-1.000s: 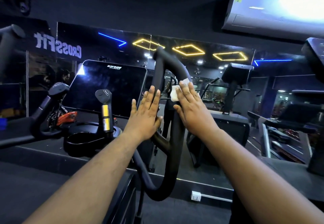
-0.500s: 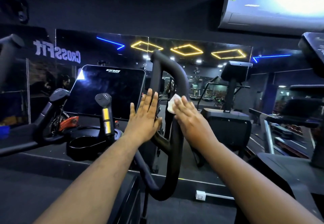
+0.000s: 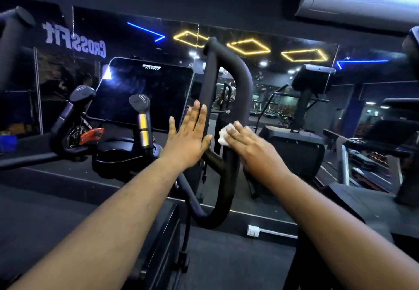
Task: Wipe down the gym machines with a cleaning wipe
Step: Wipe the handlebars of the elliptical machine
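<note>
Dim gym with a mirror wall [image 3: 283, 47]: two hands on a black loop handle [image 3: 243, 78].

Left hand [image 3: 188, 137] lies flat, fingers straight, against the handle's left bar beside the dark screen [image 3: 145, 94]. Right hand [image 3: 251, 146] presses a white wipe [image 3: 224, 136] under straight fingers onto the right bar (only the wipe's edge shows past the fingertips). Yellow and blue neon shapes glow in the mirror.
</note>
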`<state>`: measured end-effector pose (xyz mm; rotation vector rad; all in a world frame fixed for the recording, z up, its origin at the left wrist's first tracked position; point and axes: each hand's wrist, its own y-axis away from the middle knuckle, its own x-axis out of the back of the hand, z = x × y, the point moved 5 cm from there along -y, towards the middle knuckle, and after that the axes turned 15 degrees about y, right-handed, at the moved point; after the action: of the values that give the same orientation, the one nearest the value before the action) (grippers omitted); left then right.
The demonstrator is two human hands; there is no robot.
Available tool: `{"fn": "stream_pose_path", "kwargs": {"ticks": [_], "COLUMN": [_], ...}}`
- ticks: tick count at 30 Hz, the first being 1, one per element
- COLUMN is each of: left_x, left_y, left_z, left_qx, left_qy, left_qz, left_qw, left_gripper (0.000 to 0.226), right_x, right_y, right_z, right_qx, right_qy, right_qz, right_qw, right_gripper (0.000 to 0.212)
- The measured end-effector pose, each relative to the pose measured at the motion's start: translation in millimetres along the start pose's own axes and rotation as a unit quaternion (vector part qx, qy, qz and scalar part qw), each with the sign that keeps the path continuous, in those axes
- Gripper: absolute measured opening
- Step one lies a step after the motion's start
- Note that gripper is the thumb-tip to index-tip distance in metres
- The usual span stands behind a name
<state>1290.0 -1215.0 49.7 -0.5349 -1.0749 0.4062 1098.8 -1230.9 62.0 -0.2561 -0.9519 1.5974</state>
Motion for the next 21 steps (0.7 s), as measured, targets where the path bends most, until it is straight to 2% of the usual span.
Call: {"fn": "stream_pose_path", "kwargs": {"ticks": [5, 11, 15, 17, 21], "left_x": [0, 3, 3, 4, 7], "left_y": [8, 13, 20, 21, 19], "left_z": [2, 4, -1, -4, -7], "left_qx": [0.003, 0.002, -0.007, -0.015, -0.032], "left_qy": [0.010, 0.019, 0.005, -0.013, -0.029], "left_qz": [-0.019, -0.038, -0.053, -0.053, -0.044], "left_qw": [1.000, 0.999, 0.999, 0.998, 0.998], "left_gripper": [0.076, 0.075, 0.075, 0.075, 0.078], "right_x": [0, 7, 2, 6, 19], "right_y": [27, 5, 43, 40, -19], "right_z": [-28, 6, -42, -44, -1], "right_qx": [0.088, 0.011, 0.082, 0.093, -0.045], "right_qy": [0.041, 0.104, 0.069, 0.041, -0.044], "right_qz": [-0.023, -0.033, -0.037, -0.037, 0.017], "right_qw": [0.995, 0.994, 0.993, 0.994, 0.998], "right_gripper": [0.045, 0.055, 0.050, 0.048, 0.043]}}
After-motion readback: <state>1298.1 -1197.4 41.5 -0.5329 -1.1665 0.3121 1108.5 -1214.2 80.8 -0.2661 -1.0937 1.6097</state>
